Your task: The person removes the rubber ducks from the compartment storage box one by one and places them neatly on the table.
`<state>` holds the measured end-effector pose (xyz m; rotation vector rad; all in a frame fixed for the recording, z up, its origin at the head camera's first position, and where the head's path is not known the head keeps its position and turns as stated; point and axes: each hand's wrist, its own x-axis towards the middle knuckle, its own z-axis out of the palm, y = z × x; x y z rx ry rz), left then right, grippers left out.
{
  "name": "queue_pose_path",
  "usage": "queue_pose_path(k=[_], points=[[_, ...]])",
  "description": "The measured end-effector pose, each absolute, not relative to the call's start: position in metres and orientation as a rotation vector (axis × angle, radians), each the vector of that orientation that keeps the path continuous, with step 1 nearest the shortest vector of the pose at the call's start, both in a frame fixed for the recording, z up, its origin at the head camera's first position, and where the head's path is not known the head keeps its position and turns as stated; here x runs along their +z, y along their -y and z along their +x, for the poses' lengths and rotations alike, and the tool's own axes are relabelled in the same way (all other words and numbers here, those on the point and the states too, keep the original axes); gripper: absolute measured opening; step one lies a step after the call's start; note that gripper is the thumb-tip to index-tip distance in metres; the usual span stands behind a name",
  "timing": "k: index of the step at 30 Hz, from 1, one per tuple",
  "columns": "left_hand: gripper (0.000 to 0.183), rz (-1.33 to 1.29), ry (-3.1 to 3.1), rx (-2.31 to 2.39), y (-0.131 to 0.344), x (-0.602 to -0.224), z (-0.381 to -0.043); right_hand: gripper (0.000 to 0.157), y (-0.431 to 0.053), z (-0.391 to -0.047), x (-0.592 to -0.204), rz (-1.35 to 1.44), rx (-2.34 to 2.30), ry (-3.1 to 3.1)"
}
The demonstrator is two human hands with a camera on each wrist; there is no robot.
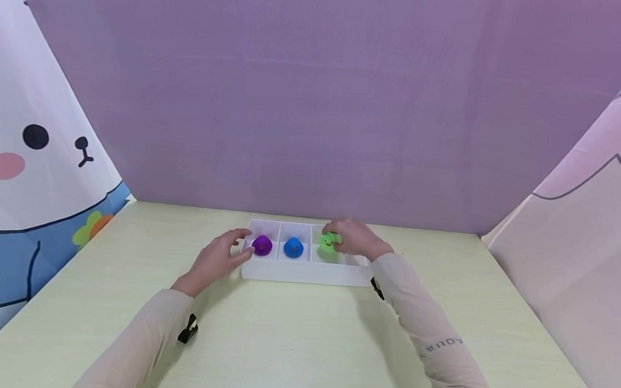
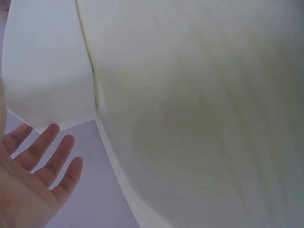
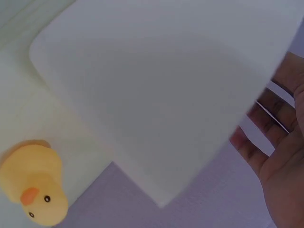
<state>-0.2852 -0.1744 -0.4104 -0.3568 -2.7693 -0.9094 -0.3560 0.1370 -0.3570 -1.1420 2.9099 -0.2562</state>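
Note:
A white compartment tray (image 1: 305,273) stands near the back of the table. A purple rubber duck (image 1: 261,245) sits in its leftmost compartment and a blue rubber duck (image 1: 293,248) in the one beside it. My right hand (image 1: 358,238) pinches a green rubber duck (image 1: 329,242) over the third compartment. Whether that duck touches the tray floor, I cannot tell. At the tray's left end is my left hand (image 1: 218,258), thumb and fingers spread around the corner near the purple duck. In the right wrist view a yellow rubber duck (image 3: 38,183) lies beside the tray.
The tray rests on a pale wood-grain table (image 1: 280,340). A purple cloth (image 1: 315,111) hangs behind it. Printed cartoon curtains (image 1: 38,201) close off both sides. My right hand and sleeve (image 1: 416,295) cover the tray's right end in the head view.

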Motion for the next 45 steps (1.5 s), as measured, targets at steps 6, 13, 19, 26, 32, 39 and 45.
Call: queue_pose_path(k=[6,13,19,26,32,39,45], points=[[0.047,-0.356,2.765,-0.904,0.173,-0.409,-0.285,0.033,-0.14,-0.355,-0.347,-1.241,-0.289,-2.921],[0.047,-0.346,2.775,-0.906,0.171,-0.407,-0.284,0.031,-0.147,-0.354,-0.337,-1.285,-0.305,-2.952],[0.048,-0.352,2.777,-0.897,0.172,-0.409,-0.284,0.03,-0.156,-0.354,-0.332,-1.261,-0.305,-2.974],[0.049,-0.348,2.789,-0.904,0.172,-0.408,-0.284,0.032,-0.17,-0.351,-0.33,-1.224,-0.313,-2.99],[0.049,-0.339,2.791,-0.905,0.171,-0.407,-0.283,0.032,-0.186,-0.349,-0.329,-1.226,-0.336,-3.003],[0.049,-0.339,2.801,-0.908,0.171,-0.407,-0.284,0.033,-0.205,-0.345,-0.327,-1.167,-0.359,-3.033],[0.05,-0.351,2.793,-0.899,0.172,-0.407,-0.284,0.034,-0.222,-0.343,-0.327,-1.132,-0.347,-3.062]])
